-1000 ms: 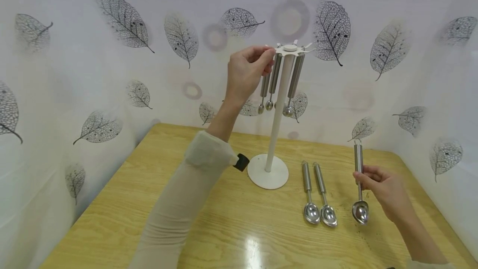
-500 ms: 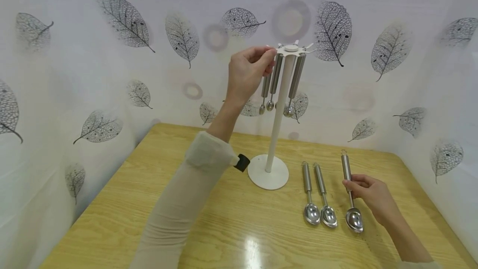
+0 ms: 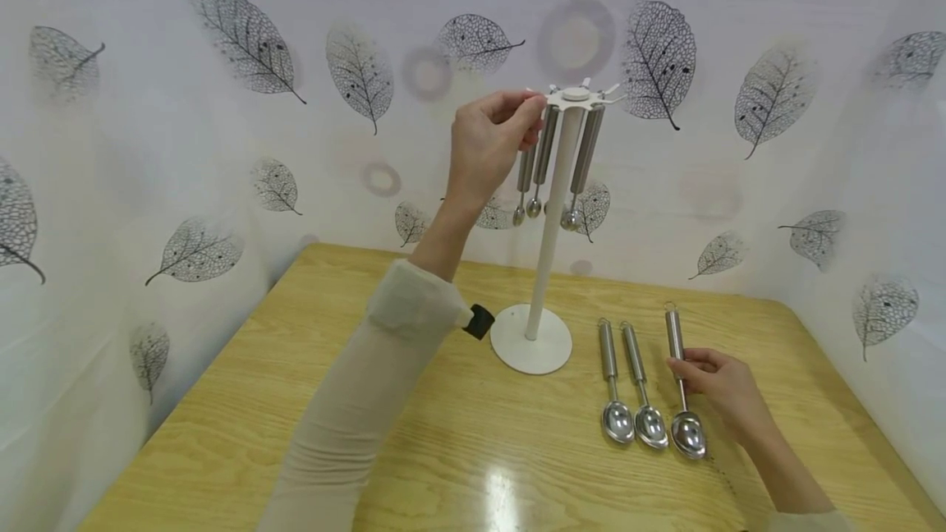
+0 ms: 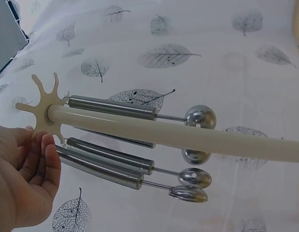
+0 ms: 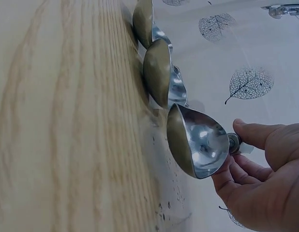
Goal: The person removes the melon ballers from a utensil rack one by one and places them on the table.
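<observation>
My left hand (image 3: 488, 138) is raised at the white utensil rack (image 3: 543, 269), thumb and fingertips pinching one arm of its star-shaped top (image 4: 45, 113). From other arms hang several melon ballers (image 4: 108, 150), steel-handled with small rounded bowls. At the right, my right hand (image 3: 720, 388) holds a steel ice cream scoop (image 3: 675, 335) by the lower handle, bowl toward me and hanging loop away. In the right wrist view, thumb and fingers close around the handle just behind the bowl (image 5: 202, 140). Two similar scoops, one (image 3: 612, 384) and another (image 3: 645, 388), lie side by side to its left.
The rack's round white base (image 3: 510, 347) stands toward the back of the wooden table (image 3: 296, 401). A white leaf-patterned curtain (image 3: 222, 146) surrounds the table behind and on both sides.
My right hand has brought the ice cream scoop leftward and lower, beside the two lying scoops. My left hand stays at the rack's top.
</observation>
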Demonstrator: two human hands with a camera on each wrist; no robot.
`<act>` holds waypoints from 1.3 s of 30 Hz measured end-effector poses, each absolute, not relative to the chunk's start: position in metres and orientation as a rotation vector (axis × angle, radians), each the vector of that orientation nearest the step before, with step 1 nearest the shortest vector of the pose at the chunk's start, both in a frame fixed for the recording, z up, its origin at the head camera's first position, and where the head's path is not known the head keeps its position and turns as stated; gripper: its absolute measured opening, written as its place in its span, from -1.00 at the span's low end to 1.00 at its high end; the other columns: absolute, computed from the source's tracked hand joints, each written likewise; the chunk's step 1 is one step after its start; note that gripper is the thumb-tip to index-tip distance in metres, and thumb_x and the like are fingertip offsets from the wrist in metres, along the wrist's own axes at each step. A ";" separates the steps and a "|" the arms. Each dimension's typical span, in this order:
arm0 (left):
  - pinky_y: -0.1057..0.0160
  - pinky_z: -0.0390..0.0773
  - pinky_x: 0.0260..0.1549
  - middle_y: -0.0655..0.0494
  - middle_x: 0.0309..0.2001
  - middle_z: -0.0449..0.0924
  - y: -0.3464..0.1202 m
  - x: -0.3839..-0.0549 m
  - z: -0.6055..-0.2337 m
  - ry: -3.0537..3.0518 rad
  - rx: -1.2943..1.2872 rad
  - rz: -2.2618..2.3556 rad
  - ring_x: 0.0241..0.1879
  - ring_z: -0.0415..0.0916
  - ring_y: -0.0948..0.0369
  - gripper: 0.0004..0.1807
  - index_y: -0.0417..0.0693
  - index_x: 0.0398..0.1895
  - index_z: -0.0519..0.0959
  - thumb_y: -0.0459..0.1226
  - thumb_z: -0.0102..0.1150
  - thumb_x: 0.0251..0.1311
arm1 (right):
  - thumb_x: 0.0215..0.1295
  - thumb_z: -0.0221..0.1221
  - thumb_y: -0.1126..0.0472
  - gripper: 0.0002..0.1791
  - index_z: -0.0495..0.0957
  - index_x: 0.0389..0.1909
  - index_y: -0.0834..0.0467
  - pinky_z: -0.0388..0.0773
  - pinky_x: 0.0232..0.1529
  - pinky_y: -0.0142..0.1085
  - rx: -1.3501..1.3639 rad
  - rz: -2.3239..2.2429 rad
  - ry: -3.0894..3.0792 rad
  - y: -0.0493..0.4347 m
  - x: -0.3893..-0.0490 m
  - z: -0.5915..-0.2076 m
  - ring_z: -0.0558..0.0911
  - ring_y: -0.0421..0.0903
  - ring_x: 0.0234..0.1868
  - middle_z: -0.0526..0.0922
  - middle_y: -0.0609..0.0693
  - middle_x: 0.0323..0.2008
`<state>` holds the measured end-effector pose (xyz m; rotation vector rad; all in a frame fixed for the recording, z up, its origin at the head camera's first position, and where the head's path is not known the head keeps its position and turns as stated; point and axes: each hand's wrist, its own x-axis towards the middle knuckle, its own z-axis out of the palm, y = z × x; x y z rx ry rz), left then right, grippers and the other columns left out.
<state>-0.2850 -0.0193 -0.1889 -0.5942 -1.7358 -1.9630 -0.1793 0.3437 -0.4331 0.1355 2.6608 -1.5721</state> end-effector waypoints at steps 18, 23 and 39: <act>0.26 0.73 -0.33 -0.14 -0.37 0.72 -0.018 -0.284 -0.189 -1.722 -0.614 -1.958 -0.45 0.64 0.19 -0.82 -0.43 -0.07 0.72 -0.41 0.33 0.44 | 0.59 0.24 0.02 -0.28 0.34 0.36 0.59 0.68 -0.24 -0.41 0.213 -1.412 2.725 0.337 -0.186 -0.446 0.63 -0.16 -0.20 0.66 0.31 0.03; 0.27 0.73 -0.33 -0.10 -0.38 0.72 -0.019 -0.286 -0.190 -1.721 -0.617 -1.943 -0.40 0.67 0.06 -0.81 -0.44 -0.06 0.72 -0.40 0.33 0.44 | 0.57 0.27 0.05 -0.32 0.40 0.30 0.60 0.66 -0.34 -0.38 0.228 -1.391 2.742 0.335 -0.186 -0.446 0.62 -0.15 -0.28 0.70 0.22 -0.10; 0.27 0.73 -0.33 -0.15 -0.37 0.72 -0.018 -0.285 -0.191 -1.706 -0.619 -1.966 -0.33 0.68 -0.10 -0.81 -0.45 -0.06 0.71 -0.41 0.32 0.44 | 0.51 0.32 0.15 -0.39 0.44 0.25 0.60 0.55 -0.54 -0.42 0.344 -1.447 2.712 0.325 -0.190 -0.444 0.54 -0.22 -0.50 0.68 0.03 -0.34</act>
